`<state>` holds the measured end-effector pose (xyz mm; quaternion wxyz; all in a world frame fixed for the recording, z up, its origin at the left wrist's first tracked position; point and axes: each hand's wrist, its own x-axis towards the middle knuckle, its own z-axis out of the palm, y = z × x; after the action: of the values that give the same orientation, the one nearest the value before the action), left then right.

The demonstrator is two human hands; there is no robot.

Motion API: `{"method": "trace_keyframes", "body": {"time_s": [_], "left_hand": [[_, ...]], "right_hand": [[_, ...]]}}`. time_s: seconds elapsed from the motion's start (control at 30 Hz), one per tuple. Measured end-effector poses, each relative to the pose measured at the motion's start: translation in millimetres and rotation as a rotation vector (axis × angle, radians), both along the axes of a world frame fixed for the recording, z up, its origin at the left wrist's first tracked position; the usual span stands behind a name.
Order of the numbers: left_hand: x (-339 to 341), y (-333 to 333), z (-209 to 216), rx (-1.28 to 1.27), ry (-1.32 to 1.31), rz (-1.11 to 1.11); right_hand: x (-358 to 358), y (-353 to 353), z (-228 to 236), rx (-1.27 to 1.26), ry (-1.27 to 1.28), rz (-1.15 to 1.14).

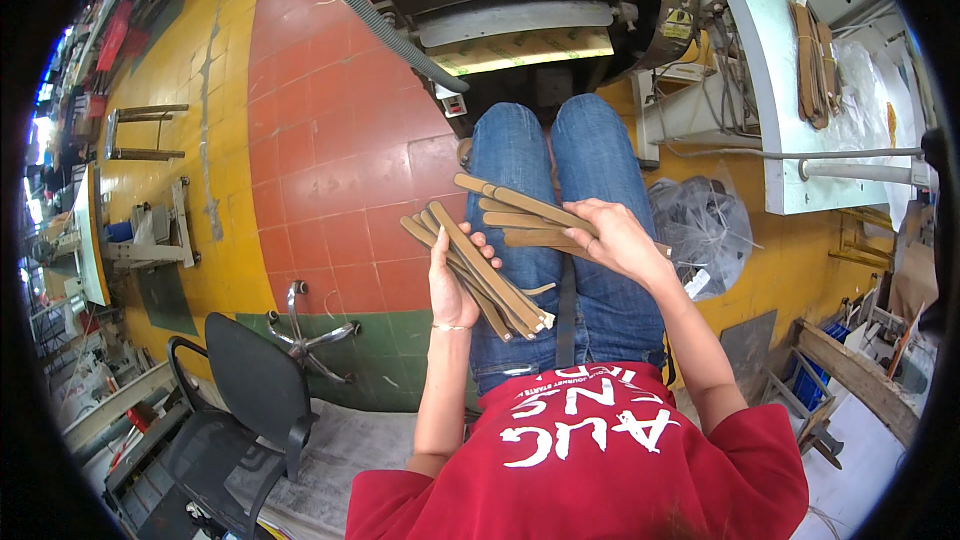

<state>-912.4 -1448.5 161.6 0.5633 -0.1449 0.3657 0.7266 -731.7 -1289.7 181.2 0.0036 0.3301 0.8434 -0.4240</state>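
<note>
A black office armchair (258, 375) stands beside a patch of green floor tiles (385, 355). Beyond it, rightward, runs a band of glossy red tiles (320, 150); straight beyond it, yellow tiles (225, 220) with a grey seam (207, 110) spread beneath a metal-framed stand (150, 153). Well to the armchair's right stands a pale-green worktable (805, 190).

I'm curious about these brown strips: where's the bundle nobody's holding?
The bundle lies at the head view's upper right, on the pale table, left of crumpled clear plastic.

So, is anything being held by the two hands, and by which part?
The left hand holds the left strips near their middle; the right hand holds the right strips toward their right ends.
</note>
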Motion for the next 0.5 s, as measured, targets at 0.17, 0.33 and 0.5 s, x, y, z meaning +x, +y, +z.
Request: {"method": "trace_keyframes", "body": {"time_s": [0.17,0.33,0.5], "left_hand": [[0.0,-0.3,-1.0,-0.008,-0.005,-0.015],[1.2,0.0,-2.8,-0.019,-0.005,-0.03],[1.4,2.1,-3.7,-0.03,-0.006,-0.041]], "right_hand": [[-2.3,-3.4,-4.8,0.066,0.012,-0.032],[-3.3,-5.8,-8.1,0.252,0.103,-0.01],[1.2,-5.9,-9.5,0.205,0.026,-0.042]]}}
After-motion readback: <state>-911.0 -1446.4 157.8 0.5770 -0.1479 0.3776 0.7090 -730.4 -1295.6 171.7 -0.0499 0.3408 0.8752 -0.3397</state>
